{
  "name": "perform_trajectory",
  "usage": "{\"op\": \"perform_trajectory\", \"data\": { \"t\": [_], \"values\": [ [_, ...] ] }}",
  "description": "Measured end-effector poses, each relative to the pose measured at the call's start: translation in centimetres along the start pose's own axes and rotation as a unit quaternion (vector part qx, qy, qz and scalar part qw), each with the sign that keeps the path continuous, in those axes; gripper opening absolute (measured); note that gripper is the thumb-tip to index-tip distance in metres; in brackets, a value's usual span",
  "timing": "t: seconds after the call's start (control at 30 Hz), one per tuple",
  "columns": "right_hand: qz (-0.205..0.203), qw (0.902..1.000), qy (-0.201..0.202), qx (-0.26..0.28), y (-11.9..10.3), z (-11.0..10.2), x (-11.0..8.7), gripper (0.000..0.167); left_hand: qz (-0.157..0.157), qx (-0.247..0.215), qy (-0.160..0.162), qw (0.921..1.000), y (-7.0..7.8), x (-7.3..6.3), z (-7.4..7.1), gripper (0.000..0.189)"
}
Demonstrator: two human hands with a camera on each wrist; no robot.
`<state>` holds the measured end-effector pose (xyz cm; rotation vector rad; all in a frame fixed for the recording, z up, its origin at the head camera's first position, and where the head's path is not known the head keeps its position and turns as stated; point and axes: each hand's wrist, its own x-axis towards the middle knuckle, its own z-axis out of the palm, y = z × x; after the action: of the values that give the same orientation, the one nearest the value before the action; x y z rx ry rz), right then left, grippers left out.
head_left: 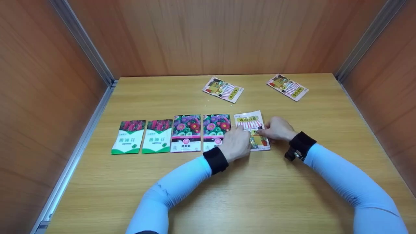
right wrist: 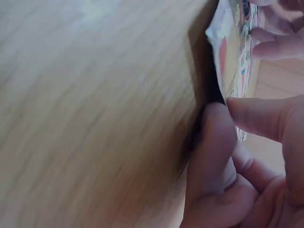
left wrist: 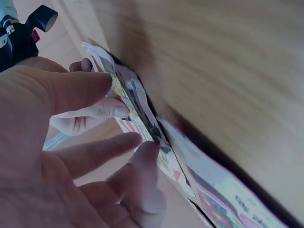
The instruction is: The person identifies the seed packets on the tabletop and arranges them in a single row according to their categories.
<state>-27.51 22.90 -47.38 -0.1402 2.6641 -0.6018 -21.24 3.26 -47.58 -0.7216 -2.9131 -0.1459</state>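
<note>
A seed packet [head_left: 248,119] with pink stripes and a yellow label lies at the right end of a row on the table. My right hand [head_left: 280,129] pinches its right edge between thumb and index finger [right wrist: 216,137]. From the left, my left hand [head_left: 236,143] touches the same packet, its thumb [left wrist: 90,90] and fingertips laid on the printed face. Part of that hand covers the lower right of a purple-flower packet [head_left: 213,125]. Beside this lies a matching purple-flower packet [head_left: 186,130].
Farther left in the row are two green-and-white packets, one at the end [head_left: 128,138] and one inside it [head_left: 157,136]. Toward the back lie two tilted striped packets, one near the middle [head_left: 223,90] and one right [head_left: 287,87]. Wooden panels [head_left: 201,39] enclose the table.
</note>
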Motion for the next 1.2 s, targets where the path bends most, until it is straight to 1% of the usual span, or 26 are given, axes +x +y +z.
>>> {"op": "perform_trajectory", "data": {
  "t": [0.07,0.13,0.3,0.43,0.6,0.67,0.77,0.9,1.0,1.1,1.13,1.2],
  "values": [
    [0.01,0.9999,-0.002,0.005,-0.1,0.1,0.1,0.041,0.005,0.007,-0.006,0.9999,0.1,0.0,0.0,0.019],
    [0.012,0.9999,-0.002,0.006,-0.2,0.1,0.2,0.04,0.011,0.01,-0.017,0.9997,0.1,0.0,0.0,0.02],
    [0.001,1.0,0.003,0.007,-0.6,0.1,0.4,0.04,0.017,0.014,-0.039,0.999,-0.1,0.0,-0.1,0.021],
    [0.005,1.0,0.006,0.004,-0.7,0.2,0.6,0.04,0.02,0.022,-0.039,0.9988,-0.2,0.1,0.0,0.019],
    [0.018,0.9996,0.019,-0.011,-0.8,0.3,0.8,0.044,0.028,0.032,-0.026,0.9988,-0.4,0.1,0.2,0.016],
    [0.019,0.9992,0.029,-0.017,-0.8,0.3,0.9,0.045,0.034,0.034,-0.02,0.9987,-0.5,0.1,0.2,0.015],
    [0.009,0.9974,0.06,-0.039,-0.8,0.3,0.9,0.046,0.044,0.033,-0.011,0.9984,-0.5,0.1,0.3,0.014],
    [-0.027,0.991,0.112,-0.069,-1.1,0.5,0.8,0.043,0.051,0.036,0.0,0.9981,-0.6,0.0,0.5,0.01],
    [-0.039,0.9888,0.124,-0.073,-1.6,0.6,0.9,0.039,0.053,0.039,0.003,0.9978,-0.6,0.0,0.6,0.009],
    [-0.032,0.9891,0.127,-0.068,-2.2,0.4,1.0,0.035,0.058,0.039,0.004,0.9976,-0.7,-0.2,0.6,0.011],
    [-0.03,0.9887,0.131,-0.066,-2.4,0.4,1.0,0.035,0.059,0.039,0.005,0.9975,-0.7,-0.2,0.6,0.012],
    [-0.04,0.9863,0.146,-0.065,-2.9,0.1,1.2,0.033,0.059,0.042,0.003,0.9974,-0.8,-0.3,0.6,0.014]
  ]
}}
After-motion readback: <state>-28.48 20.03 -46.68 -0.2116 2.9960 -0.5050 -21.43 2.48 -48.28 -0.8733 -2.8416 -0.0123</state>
